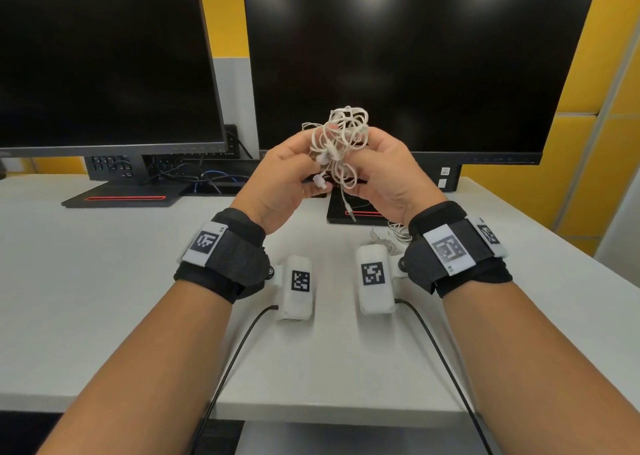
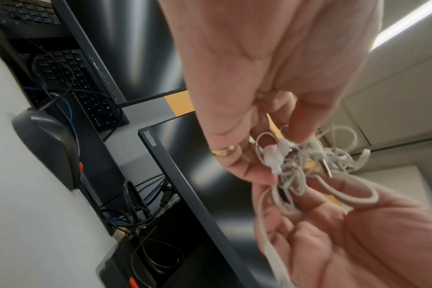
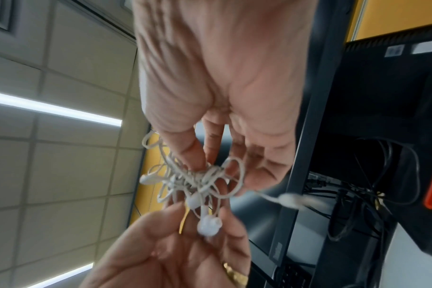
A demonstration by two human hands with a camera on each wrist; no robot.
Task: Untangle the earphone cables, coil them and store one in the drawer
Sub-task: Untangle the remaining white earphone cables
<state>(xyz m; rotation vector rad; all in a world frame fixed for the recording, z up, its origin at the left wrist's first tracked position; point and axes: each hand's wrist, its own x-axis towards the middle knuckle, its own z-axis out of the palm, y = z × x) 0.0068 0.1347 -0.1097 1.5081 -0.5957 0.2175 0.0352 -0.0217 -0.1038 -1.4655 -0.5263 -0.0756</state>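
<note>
A tangled bunch of white earphone cables (image 1: 341, 139) is held up in the air in front of the right monitor. My left hand (image 1: 294, 170) pinches the bunch from the left, with an earbud (image 1: 320, 181) hanging by its fingers. My right hand (image 1: 375, 163) grips it from the right. A jack plug (image 1: 351, 214) dangles below. The left wrist view shows the left fingers (image 2: 301, 126) on the knot (image 2: 308, 161). In the right wrist view the right fingers (image 3: 192, 155) pinch the cables (image 3: 190, 179) above an earbud (image 3: 208, 227). No drawer is plainly seen.
More white cable (image 1: 394, 234) lies on the white table (image 1: 104, 281) by my right wrist. Two dark monitors (image 1: 104, 56) (image 1: 415, 56) stand at the back on black bases with cords behind. A grey surface (image 1: 346, 437) shows below the table's front edge.
</note>
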